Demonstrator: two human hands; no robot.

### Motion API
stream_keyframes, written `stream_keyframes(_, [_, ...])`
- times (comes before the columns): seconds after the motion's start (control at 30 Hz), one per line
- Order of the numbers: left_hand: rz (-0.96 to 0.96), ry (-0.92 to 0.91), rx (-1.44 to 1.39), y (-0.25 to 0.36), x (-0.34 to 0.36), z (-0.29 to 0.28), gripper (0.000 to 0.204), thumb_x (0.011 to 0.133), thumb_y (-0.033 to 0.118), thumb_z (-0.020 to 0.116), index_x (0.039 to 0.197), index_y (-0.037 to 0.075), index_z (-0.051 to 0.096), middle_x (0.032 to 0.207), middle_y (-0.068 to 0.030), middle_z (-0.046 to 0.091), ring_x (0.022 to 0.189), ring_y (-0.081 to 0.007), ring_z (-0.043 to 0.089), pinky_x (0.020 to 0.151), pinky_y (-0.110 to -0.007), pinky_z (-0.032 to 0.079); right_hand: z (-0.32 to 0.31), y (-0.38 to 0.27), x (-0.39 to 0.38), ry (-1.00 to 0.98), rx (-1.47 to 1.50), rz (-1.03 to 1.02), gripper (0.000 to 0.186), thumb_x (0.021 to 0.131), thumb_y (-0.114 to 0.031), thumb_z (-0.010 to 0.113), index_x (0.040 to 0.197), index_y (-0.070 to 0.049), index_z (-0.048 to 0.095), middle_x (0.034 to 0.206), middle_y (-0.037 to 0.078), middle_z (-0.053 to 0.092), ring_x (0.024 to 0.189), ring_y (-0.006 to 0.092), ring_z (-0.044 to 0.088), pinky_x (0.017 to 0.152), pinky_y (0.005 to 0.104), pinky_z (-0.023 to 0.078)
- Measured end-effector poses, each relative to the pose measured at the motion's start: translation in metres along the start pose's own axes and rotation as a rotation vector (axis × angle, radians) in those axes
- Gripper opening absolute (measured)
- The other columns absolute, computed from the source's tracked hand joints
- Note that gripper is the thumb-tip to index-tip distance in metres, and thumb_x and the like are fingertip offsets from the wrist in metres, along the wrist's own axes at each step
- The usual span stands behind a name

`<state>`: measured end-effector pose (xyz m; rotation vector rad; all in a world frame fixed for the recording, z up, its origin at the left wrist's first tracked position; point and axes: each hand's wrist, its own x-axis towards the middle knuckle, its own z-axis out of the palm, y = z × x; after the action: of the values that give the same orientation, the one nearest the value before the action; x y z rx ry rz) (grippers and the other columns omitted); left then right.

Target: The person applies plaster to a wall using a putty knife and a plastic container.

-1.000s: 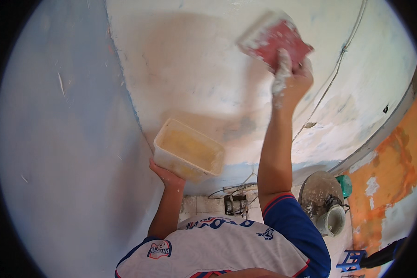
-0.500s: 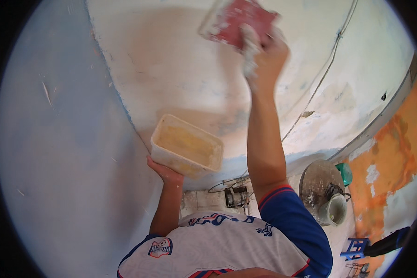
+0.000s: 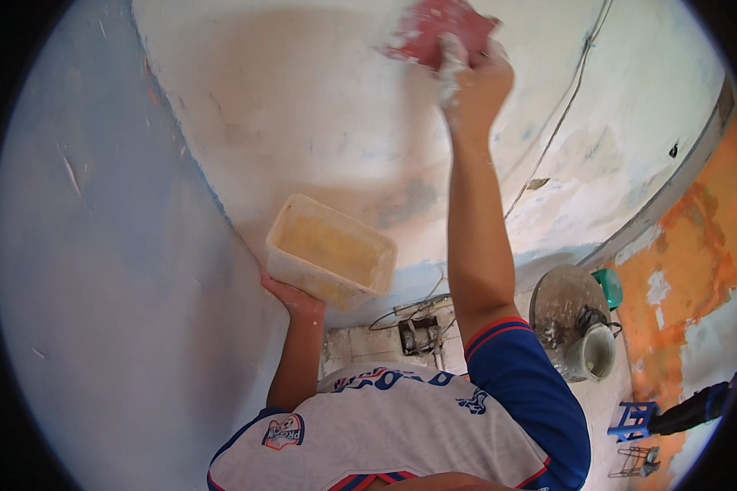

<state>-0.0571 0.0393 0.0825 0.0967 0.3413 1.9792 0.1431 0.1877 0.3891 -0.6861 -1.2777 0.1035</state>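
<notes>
Clamping a red, white-smeared spreader in the right grip, far in the scene by the pale wall; cannot tell whether touching. Holding a pale tub from below in the left grip, nearer and left, fingers partly hidden. Well apart, right: grey bucket, blue stool.

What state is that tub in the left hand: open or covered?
Open: no lid covers the pale plastic tub, and its yellowish inside shows.
</notes>
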Motion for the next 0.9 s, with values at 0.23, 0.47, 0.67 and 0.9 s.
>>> stream_keyframes(0.23, [-0.013,-0.011,-0.022,0.006,-0.011,0.01,0.076,0.099,0.067,0.032,0.153,0.015,0.047,0.153,-0.0069,0.05,0.139,-0.0331,0.048,0.114,-0.052,0.041,-0.043,0.015,-0.017,0.178,0.251,0.112,0.024,0.095,-0.004,0.073,0.113,0.009,0.064,0.099,0.016,0.075,0.083,0.0163,0.071,0.07,0.0304,0.061])
stream_keyframes(0.47, [0.001,0.003,0.037,0.005,-0.003,-0.005,0.077,0.098,0.068,0.034,0.153,0.016,0.046,0.154,-0.0077,0.049,0.141,-0.0333,0.047,0.115,-0.052,0.041,-0.034,0.073,0.008,0.101,-0.204,-0.072,0.028,0.096,-0.006,0.072,0.117,0.011,0.064,0.099,0.016,0.075,0.079,0.0162,0.07,0.065,0.0302,0.059])
stream_keyframes(0.67, [0.049,0.068,0.029,0.011,-0.014,0.014,0.078,0.098,0.068,0.032,0.152,0.014,0.047,0.153,-0.008,0.048,0.14,-0.0327,0.046,0.115,-0.049,0.04,-0.03,-0.01,-0.019,0.061,0.264,0.022,0.024,0.098,-0.009,0.07,0.117,0.006,0.068,0.096,0.013,0.075,0.077,0.017,0.072,0.058,0.0294,0.061])
stream_keyframes(0.9, [0.04,0.086,0.042,0.013,-0.006,0.013,0.08,0.097,0.07,0.031,0.153,0.014,0.045,0.156,-0.0079,0.046,0.141,-0.0331,0.045,0.115,-0.05,0.039,0.041,0.01,-0.004,0.024,-0.212,-0.231,0.024,0.093,-0.011,0.076,0.107,0.006,0.068,0.09,0.011,0.076,0.072,0.016,0.068,0.065,0.0321,0.053])
